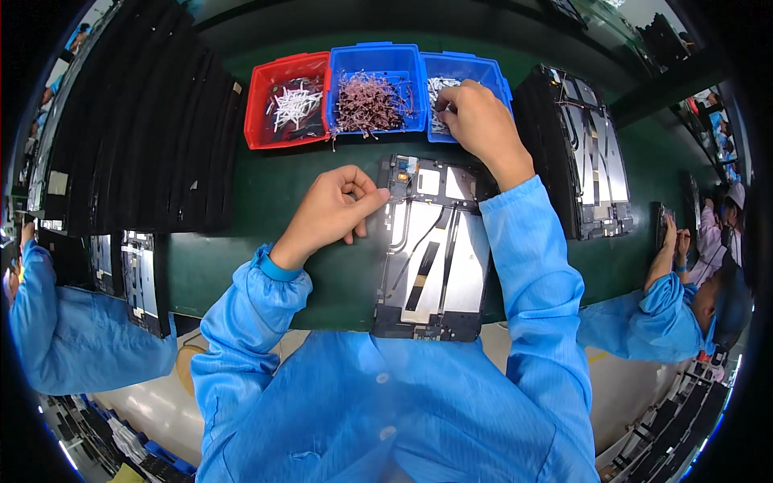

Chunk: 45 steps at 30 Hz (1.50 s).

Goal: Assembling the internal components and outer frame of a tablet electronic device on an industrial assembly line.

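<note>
In front of me an opened tablet-like device (463, 266) lies at the green table's near edge, its silver inner plate, black cables and small circuit parts exposed. My left hand (334, 205) is beside its upper left edge, fingers curled and thumb against the forefinger; the tips meet the device's rim, and what they pinch, if anything, is too small to make out. My right hand (483, 121) reaches into the right blue bin (479, 64) over small silvery-white pieces (439, 101). Its fingers are bent together, and whatever is between the tips is hidden.
A red bin (258, 113) holds white strips; the middle blue bin (374, 52) holds tangled pinkish-brown wired parts. Tall black stacks (145, 129) stand at left, and more opened devices (592, 153) at right. Co-workers in blue sleeves (644, 322) sit on both sides.
</note>
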Each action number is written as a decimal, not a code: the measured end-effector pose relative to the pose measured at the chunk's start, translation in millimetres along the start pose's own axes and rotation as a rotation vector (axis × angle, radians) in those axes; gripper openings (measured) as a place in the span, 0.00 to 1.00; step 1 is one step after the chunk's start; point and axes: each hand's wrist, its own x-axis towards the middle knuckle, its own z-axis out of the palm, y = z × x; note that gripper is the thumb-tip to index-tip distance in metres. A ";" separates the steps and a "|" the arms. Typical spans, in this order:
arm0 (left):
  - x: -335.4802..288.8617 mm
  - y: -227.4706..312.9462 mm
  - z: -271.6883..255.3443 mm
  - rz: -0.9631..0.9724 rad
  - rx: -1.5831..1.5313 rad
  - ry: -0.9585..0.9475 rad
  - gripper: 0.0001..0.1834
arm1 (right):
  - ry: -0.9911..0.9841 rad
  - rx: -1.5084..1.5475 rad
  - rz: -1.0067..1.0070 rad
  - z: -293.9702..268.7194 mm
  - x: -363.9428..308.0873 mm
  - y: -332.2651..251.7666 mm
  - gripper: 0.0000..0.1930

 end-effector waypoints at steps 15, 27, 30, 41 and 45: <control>1.0 1.9 -1.6 -0.007 -0.005 -0.019 0.13 | 0.052 0.018 -0.007 9.3 1.2 3.5 0.05; -10.1 10.5 6.9 0.126 -0.167 0.107 0.14 | 0.268 0.565 -0.017 -17.2 -40.7 -35.7 0.03; -19.9 36.9 9.8 -0.001 -0.502 -0.088 0.15 | 0.291 0.444 -0.399 -13.3 -71.3 -47.0 0.06; -21.2 23.6 23.6 0.119 -0.477 -0.108 0.12 | -0.127 1.392 0.197 -11.0 -101.8 -67.8 0.08; -22.3 22.5 27.5 0.154 -0.389 -0.061 0.10 | -0.269 1.561 0.396 -18.3 -104.6 -68.5 0.08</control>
